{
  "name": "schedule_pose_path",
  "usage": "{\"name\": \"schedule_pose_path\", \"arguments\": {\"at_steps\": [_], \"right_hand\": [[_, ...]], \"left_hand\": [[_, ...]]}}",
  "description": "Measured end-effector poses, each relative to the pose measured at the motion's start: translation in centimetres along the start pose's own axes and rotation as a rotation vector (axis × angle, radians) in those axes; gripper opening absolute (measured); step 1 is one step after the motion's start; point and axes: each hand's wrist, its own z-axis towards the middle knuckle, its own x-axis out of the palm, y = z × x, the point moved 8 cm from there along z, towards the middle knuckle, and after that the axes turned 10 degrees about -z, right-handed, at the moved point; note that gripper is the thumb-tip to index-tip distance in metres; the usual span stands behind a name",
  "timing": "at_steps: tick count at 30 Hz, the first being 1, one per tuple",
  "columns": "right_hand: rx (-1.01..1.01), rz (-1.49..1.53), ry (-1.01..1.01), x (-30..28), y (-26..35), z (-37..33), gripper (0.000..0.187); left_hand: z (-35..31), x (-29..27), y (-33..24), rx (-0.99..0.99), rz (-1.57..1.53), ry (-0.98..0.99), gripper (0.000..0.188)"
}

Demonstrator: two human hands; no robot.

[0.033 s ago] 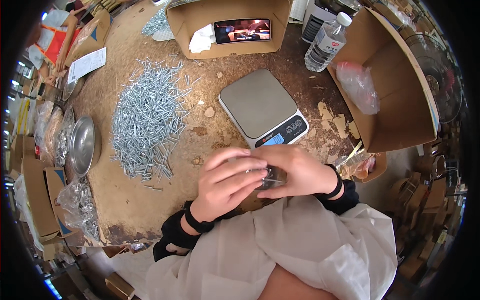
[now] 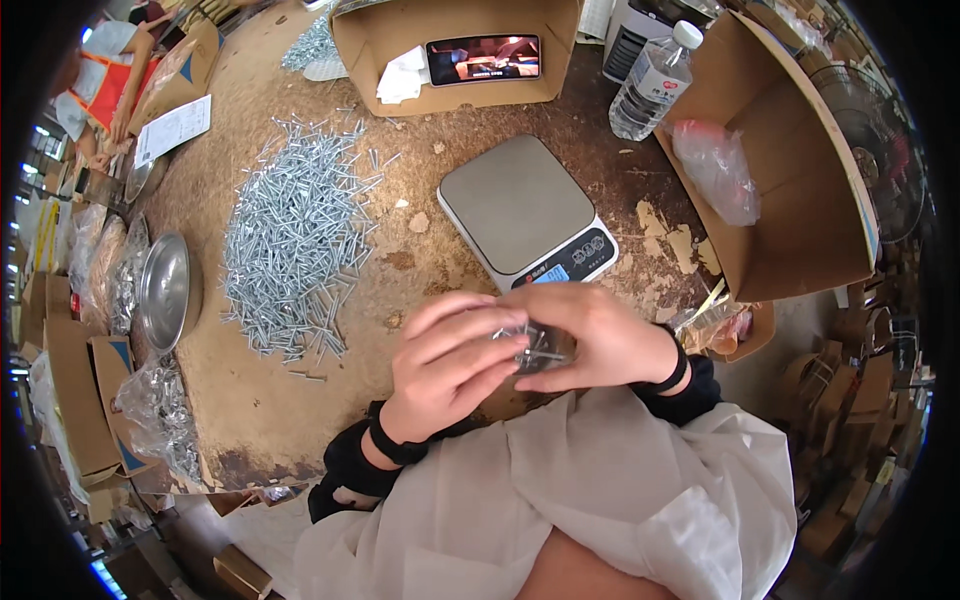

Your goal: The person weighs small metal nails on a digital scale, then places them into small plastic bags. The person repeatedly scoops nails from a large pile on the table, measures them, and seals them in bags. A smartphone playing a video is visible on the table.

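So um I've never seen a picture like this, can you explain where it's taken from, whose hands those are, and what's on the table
There's no machine here: a person is working with a bare left hand and right hand. A wide fisheye camera on the person's head looks down, so straight edges bend.

On the worn brown table lies a large heap of silvery metal screws. Right of it sits a white digital scale with a grey square platform. Farther back, a dark phone with a lit screen leans in an open brown cardboard box.

Between them, the hands hold a small see-through packet with thin metal pieces showing; the fingers hide part of it.
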Motion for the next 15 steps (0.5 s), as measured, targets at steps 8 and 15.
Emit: {"name": "schedule_pose_path", "arguments": {"at_steps": [8, 15], "right_hand": [[0.149, -0.286, -0.123, -7.5, -3.8, 1.4, 0.059], [0.136, -0.65, 0.048, -6.8, -7.0, 4.5, 0.049]], "left_hand": [[-1.8, -3.2, 1.1, -0.091, -0.023, -0.268, 0.015], [-1.9, -3.0, 0.7, -0.02, 0.024, -0.231, 0.015]]}}
